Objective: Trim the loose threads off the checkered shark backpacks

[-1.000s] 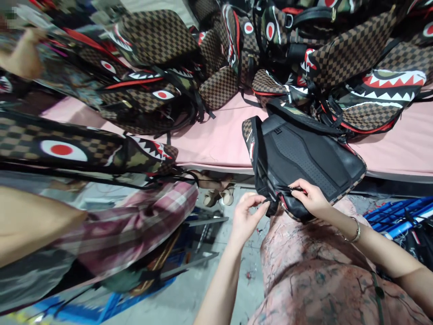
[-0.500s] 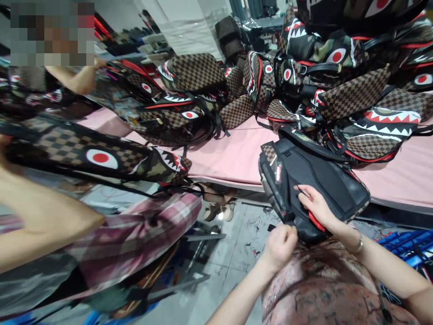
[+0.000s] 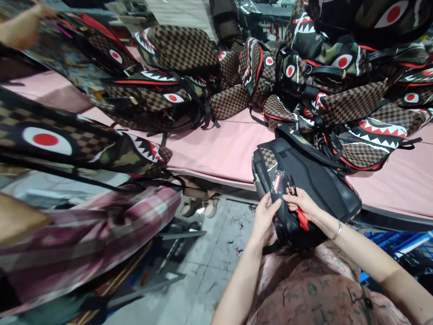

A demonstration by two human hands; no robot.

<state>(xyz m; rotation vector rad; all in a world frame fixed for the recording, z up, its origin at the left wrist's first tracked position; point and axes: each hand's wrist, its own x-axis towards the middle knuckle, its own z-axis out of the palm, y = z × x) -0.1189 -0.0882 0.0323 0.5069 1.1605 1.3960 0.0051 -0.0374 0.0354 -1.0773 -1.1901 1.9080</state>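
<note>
A black backpack point(image 3: 323, 183) lies back panel up on my lap, leaning against the pink table edge. My left hand point(image 3: 265, 217) is closed on its black shoulder strap point(image 3: 281, 217), thumb and fingertips pinching the strap. Tucked in my right hand point(image 3: 303, 204) are thread snips point(image 3: 302, 220) with a red handle and dark blades that point up past the fingers. The right fingertips touch the strap too, close to the left ones. Just above them sits a small clear plastic packet point(image 3: 277, 181) with a red and white label.
Checkered shark-face backpacks point(image 3: 186, 47) are piled along the pink table point(image 3: 233, 151). At the left, a co-worker's arm point(image 3: 20, 221) is near another shark-face bag point(image 3: 84, 142). Thread scraps and sandals point(image 3: 199, 206) are on the grey floor point(image 3: 203, 253). Blue metal frames point(image 3: 392, 253) stand at right.
My left hand has moved up along the strap and now meets my right hand there. The snips' blades now stand out above the right fingers. The view has shifted right and down.
</note>
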